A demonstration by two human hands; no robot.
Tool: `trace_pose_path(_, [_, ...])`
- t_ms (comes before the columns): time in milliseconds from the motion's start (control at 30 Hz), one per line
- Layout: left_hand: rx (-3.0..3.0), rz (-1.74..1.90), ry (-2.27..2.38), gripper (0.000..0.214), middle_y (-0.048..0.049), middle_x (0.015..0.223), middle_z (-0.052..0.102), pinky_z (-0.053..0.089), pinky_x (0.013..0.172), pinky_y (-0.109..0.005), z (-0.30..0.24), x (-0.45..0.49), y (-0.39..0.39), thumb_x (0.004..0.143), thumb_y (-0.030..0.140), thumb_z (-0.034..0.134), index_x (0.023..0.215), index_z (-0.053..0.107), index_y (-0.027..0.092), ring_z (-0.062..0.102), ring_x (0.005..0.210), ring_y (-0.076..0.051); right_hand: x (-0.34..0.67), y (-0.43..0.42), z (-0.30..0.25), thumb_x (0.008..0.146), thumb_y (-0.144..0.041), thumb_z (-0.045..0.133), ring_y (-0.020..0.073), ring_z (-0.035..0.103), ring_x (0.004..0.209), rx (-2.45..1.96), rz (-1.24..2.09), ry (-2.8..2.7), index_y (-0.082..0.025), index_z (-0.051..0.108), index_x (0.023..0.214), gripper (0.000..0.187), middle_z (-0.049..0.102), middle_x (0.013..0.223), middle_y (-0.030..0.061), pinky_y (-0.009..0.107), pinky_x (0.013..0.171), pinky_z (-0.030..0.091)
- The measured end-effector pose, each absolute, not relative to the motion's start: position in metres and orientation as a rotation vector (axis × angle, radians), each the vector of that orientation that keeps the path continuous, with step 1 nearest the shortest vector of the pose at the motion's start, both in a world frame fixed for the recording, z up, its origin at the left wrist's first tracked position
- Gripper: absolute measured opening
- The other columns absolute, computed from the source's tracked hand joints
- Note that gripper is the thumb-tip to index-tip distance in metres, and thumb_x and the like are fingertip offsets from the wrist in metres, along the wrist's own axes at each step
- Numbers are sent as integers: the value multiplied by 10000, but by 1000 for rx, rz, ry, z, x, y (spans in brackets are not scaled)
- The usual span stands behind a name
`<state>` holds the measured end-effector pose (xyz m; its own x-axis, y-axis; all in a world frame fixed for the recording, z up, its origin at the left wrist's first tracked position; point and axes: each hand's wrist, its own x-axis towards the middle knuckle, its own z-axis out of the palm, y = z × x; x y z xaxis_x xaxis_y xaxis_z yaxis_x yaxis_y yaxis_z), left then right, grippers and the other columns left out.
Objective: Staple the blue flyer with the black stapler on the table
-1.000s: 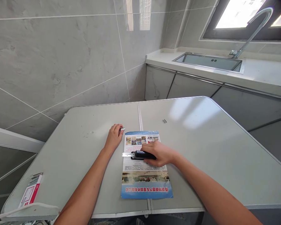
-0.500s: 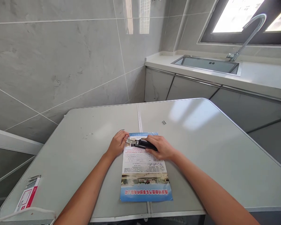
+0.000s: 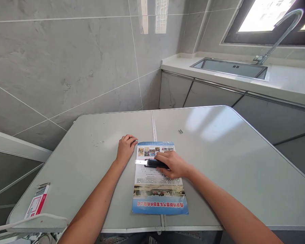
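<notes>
On the far left, a red and white packet (image 3: 37,201) lies flat on the pale table (image 3: 73,173), close to the table's near left corner. A white cord (image 3: 40,215) runs past just below it. Big gray wall tiles (image 3: 66,61) stand behind the table. A few tiny bits (image 3: 99,141) are scattered on the table's left half. Next comes the left hand (image 3: 125,149), which rests on the table by the top left corner of a sheet of paper (image 3: 159,183). Its fingers are bent and close together, pinching a small pale piece (image 3: 136,140) that mostly hides behind the fingertips. The paper lies flat across the line in the middle of the table, with blue at both ends, little pictures and red words. A black and silver stapler (image 3: 152,163) is over the upper part of the paper, and its silver end points left and pokes a bit past the paper's edge. The right hand (image 3: 171,165) has its fingers curled around the black back part of the stapler. Two little silver strips (image 3: 180,131) lie side by side beyond the paper. Far to the right are a sink (image 3: 231,67), a tall bent tap (image 3: 277,44) and a bright window (image 3: 261,17).
</notes>
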<state>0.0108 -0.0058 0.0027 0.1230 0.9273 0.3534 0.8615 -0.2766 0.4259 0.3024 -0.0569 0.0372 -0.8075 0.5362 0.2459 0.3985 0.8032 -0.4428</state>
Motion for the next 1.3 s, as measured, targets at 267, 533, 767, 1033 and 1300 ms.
trace_pose_path(267, [2016, 1180, 1605, 249, -39, 1007, 712, 525, 845, -331, 16, 21, -18, 1079, 289, 455, 1196, 670, 241, 667, 926, -192, 310, -47, 35, 956, -295, 530, 204, 540, 733, -1061, 285, -2494, -183, 562, 1135, 213, 674, 1013, 88, 339, 712, 344])
trace_pose_path(533, [2311, 1145, 1280, 251, -56, 1029, 707, 514, 843, -364, 20, 31, -26, 1072, 280, 514, 1258, 681, 255, 621, 947, -207, 312, -44, 34, 977, -287, 490, 176, 485, 651, -1246, 77, -2434, -167, 599, 1080, 192, 662, 938, 59, 336, 693, 311])
trace_pose_path(767, [2475, 1145, 1277, 146, -48, 1040, 731, 457, 907, -389, 28, 38, -33, 1047, 257, 571, 1152, 671, 238, 592, 968, -220, 309, -46, 36, 913, -253, 530, 191, 509, 702, -1167, 81, -2540, -170, 594, 1064, 184, 666, 967, 70, 341, 717, 316])
trace_pose_path(1033, [2572, 943, 1228, 146, -71, 1099, 706, 422, 913, -390, 24, 44, -32, 1060, 287, 547, 1098, 670, 219, 559, 1000, -226, 301, -55, 38, 926, -279, 534, 194, 490, 690, -1103, 144, -2546, -177, 591, 1048, 169, 663, 947, 69, 344, 697, 313])
trace_pose_path(1300, [2620, 887, 1223, 138, -69, 1092, 714, 398, 893, -393, 22, 43, -30, 1065, 289, 535, 1081, 652, 217, 558, 970, -225, 301, -57, 37, 948, -302, 527, 192, 500, 682, -1074, 170, -2523, -177, 598, 1078, 194, 675, 945, 68, 339, 700, 328])
